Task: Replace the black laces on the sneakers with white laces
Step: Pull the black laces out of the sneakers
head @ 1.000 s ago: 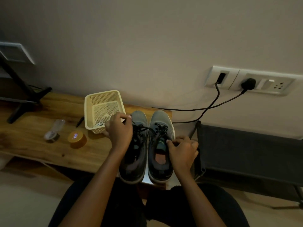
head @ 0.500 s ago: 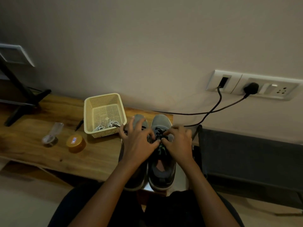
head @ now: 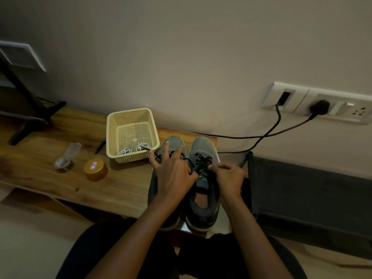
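Two grey sneakers stand side by side at the right end of the wooden table (head: 60,158), toes to the wall. The right sneaker (head: 203,190) carries black laces (head: 202,161). My left hand (head: 174,174) lies over the left sneaker (head: 174,142), outer fingers spread, thumb and forefinger pinching a black lace by the right shoe's eyelets. My right hand (head: 228,179) is curled at that shoe's right side and pinches the black lace there. White laces (head: 133,149) lie coiled in the cream basket (head: 112,137) just left of the shoes.
A round gold-lidded jar (head: 95,169), a small clear packet (head: 67,156) and a black pen (head: 100,146) lie on the table. A black stand's foot (head: 30,125) sits at the far left. Black cables (head: 261,137) run from the wall sockets (head: 320,106) above a dark seat (head: 302,190).
Both hands moved from the sides of the shoes to the laces of the right sneaker. My left hand left the left shoe's lace, which now trails toward the basket.
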`<state>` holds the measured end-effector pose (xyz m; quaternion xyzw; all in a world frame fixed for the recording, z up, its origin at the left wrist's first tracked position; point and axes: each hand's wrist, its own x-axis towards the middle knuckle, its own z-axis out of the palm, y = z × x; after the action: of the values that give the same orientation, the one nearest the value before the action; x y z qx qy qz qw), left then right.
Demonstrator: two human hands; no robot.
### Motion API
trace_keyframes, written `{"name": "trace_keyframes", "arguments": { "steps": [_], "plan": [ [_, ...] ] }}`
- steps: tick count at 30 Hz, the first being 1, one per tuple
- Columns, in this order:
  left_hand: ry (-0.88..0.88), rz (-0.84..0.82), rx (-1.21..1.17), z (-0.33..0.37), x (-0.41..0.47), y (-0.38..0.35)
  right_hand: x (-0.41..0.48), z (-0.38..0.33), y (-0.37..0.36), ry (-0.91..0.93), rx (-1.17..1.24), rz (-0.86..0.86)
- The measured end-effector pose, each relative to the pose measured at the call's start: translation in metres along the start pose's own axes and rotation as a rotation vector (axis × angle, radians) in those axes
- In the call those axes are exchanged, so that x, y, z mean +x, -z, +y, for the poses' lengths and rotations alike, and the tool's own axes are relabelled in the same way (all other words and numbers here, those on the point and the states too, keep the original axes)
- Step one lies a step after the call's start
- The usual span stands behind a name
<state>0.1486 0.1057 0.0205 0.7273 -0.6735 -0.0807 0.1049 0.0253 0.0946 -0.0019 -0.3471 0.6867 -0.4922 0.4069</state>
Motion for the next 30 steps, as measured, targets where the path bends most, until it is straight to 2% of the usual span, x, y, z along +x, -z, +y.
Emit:
{"name": "trace_keyframes", "arguments": {
  "steps": [2,3,5,8,12,15,20,23,26,30],
  "plan": [
    [0.000,-0.003,-0.006,0.001,0.000,0.000,0.004,-0.005,0.006,-0.354,0.411,0.041],
    [-0.004,-0.003,-0.008,0.002,-0.001,0.000,0.005,-0.006,0.009,-0.456,0.528,0.044],
    [-0.009,0.005,-0.003,0.002,-0.001,-0.001,0.009,-0.006,0.011,-0.439,0.462,-0.001],
    [-0.005,0.014,0.002,-0.001,0.000,-0.002,0.007,-0.008,0.007,-0.101,0.112,-0.047],
    [-0.008,0.006,0.004,-0.004,0.000,-0.002,0.001,-0.007,0.007,0.514,-0.616,-0.079],
    [-0.009,0.005,0.001,-0.004,0.000,-0.002,-0.004,0.001,0.001,0.673,-0.865,-0.158],
    [-0.003,0.002,-0.010,-0.003,0.000,-0.003,-0.002,0.010,-0.006,0.767,-0.840,-0.065],
    [0.009,0.006,-0.029,-0.003,-0.001,-0.004,-0.002,0.011,-0.008,0.638,-0.677,-0.035],
    [0.021,0.014,-0.040,-0.002,-0.001,-0.003,0.001,0.009,-0.005,0.320,-0.446,-0.005],
    [0.028,0.018,-0.062,-0.003,-0.001,-0.003,0.004,-0.004,0.008,-0.228,0.291,0.153]
  ]
}}
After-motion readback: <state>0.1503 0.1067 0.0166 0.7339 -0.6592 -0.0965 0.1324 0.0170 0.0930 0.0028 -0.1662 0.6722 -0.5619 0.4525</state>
